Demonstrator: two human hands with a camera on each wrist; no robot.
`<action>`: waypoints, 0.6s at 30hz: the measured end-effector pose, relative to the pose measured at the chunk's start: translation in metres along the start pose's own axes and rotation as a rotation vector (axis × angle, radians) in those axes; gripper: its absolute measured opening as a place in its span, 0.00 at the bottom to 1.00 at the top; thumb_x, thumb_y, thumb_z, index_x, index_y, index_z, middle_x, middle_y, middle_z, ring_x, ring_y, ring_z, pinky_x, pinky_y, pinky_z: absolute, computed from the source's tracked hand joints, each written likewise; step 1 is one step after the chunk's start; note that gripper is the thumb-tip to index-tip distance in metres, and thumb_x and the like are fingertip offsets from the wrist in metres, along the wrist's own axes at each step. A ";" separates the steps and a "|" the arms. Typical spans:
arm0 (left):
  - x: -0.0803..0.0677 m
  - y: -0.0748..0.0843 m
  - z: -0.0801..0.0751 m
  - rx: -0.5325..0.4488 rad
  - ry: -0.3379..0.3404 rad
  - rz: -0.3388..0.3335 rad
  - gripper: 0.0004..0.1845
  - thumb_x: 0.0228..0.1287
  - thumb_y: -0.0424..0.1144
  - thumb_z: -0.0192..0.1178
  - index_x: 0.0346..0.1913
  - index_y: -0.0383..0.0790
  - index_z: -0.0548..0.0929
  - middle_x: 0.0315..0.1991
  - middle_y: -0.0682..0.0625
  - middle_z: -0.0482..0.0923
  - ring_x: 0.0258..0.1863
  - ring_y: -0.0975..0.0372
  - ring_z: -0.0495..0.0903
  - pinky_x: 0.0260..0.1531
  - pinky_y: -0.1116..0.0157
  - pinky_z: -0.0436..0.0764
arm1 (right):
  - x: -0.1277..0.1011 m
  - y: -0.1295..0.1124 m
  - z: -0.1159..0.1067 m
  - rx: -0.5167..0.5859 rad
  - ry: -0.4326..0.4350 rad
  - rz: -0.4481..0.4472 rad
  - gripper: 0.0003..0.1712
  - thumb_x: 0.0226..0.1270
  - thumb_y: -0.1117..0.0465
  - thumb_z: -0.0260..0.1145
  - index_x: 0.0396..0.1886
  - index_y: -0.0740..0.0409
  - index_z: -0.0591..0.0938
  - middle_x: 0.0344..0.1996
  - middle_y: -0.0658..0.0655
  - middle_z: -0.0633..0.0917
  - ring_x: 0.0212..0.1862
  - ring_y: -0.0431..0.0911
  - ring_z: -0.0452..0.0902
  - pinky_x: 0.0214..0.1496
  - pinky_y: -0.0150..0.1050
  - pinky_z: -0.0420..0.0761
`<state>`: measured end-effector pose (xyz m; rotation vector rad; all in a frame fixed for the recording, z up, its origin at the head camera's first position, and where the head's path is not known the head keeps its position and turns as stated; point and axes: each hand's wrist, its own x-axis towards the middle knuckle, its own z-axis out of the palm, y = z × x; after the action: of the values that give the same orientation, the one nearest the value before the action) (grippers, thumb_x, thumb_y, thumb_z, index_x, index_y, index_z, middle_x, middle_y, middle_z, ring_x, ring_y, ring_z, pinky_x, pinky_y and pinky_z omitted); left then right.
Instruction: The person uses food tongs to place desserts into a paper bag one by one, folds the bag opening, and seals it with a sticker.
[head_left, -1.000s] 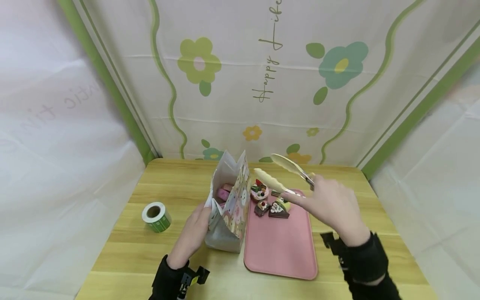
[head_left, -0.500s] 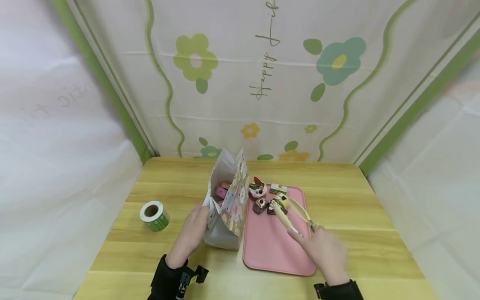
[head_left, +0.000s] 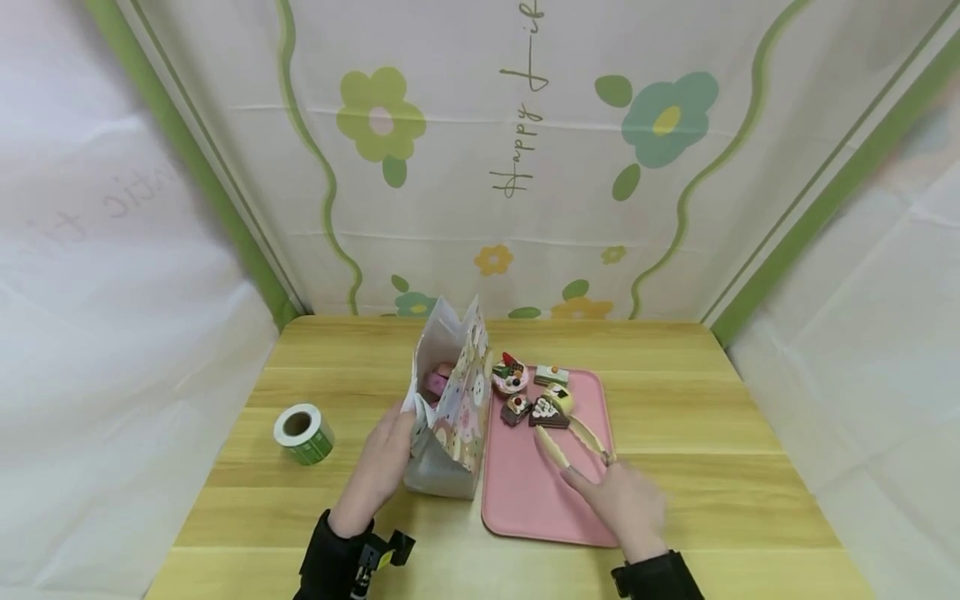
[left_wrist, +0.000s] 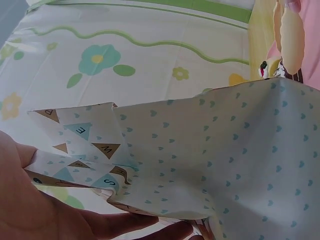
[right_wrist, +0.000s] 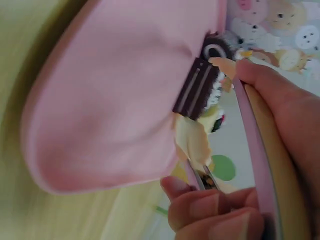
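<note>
My left hand [head_left: 384, 457] pinches the near edge of an upright paper gift bag [head_left: 467, 408], thumb on one side and fingers on the other in the left wrist view. Pink pieces [head_left: 437, 379] lie inside the bag; its bottom is hidden. My right hand [head_left: 628, 504] grips a pair of tongs [head_left: 552, 447] with cream-coloured tips spread apart. Those tips stand at either side of a dark chocolate cake slice [right_wrist: 192, 92] with white topping; whether they touch it I cannot tell. The slice sits on a pink tray [head_left: 540, 500].
Beside the slice on the tray are a cupcake [head_left: 512, 377], a small chocolate cake [head_left: 516, 409], a yellow-topped cake [head_left: 559, 398] and a green-and-white piece [head_left: 551, 375]. A label roll [head_left: 303, 433] stands left of the bag. A printed cloth [head_left: 450, 192] hangs behind the table.
My right hand has lowered the tongs from above the tray's back right, then drawn them nearer to the cake slice's front. My left hand keeps its place at the bag.
</note>
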<state>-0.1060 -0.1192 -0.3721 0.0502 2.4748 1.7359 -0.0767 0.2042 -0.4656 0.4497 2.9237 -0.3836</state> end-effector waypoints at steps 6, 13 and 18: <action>0.002 -0.003 -0.002 0.000 0.001 0.001 0.26 0.70 0.50 0.33 0.63 0.39 0.65 0.57 0.45 0.66 0.57 0.55 0.63 0.55 0.49 0.60 | -0.004 -0.009 -0.003 -0.014 -0.051 -0.033 0.51 0.27 0.13 0.43 0.24 0.55 0.79 0.11 0.54 0.67 0.14 0.46 0.62 0.12 0.40 0.55; 0.004 -0.003 -0.002 0.007 0.003 0.023 0.26 0.70 0.52 0.33 0.64 0.42 0.64 0.59 0.47 0.64 0.59 0.56 0.61 0.56 0.51 0.59 | 0.011 -0.017 0.004 0.042 0.037 -0.042 0.56 0.31 0.15 0.45 0.33 0.61 0.80 0.11 0.54 0.68 0.13 0.46 0.63 0.11 0.39 0.57; 0.004 -0.004 -0.002 0.000 0.008 0.027 0.24 0.70 0.48 0.34 0.61 0.41 0.67 0.56 0.47 0.68 0.56 0.56 0.64 0.55 0.51 0.61 | 0.021 -0.021 0.017 0.044 0.081 -0.026 0.50 0.29 0.14 0.46 0.21 0.59 0.75 0.10 0.54 0.68 0.12 0.46 0.63 0.09 0.39 0.57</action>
<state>-0.1097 -0.1220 -0.3755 0.0772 2.4911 1.7507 -0.1006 0.1862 -0.4814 0.4437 3.0074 -0.4439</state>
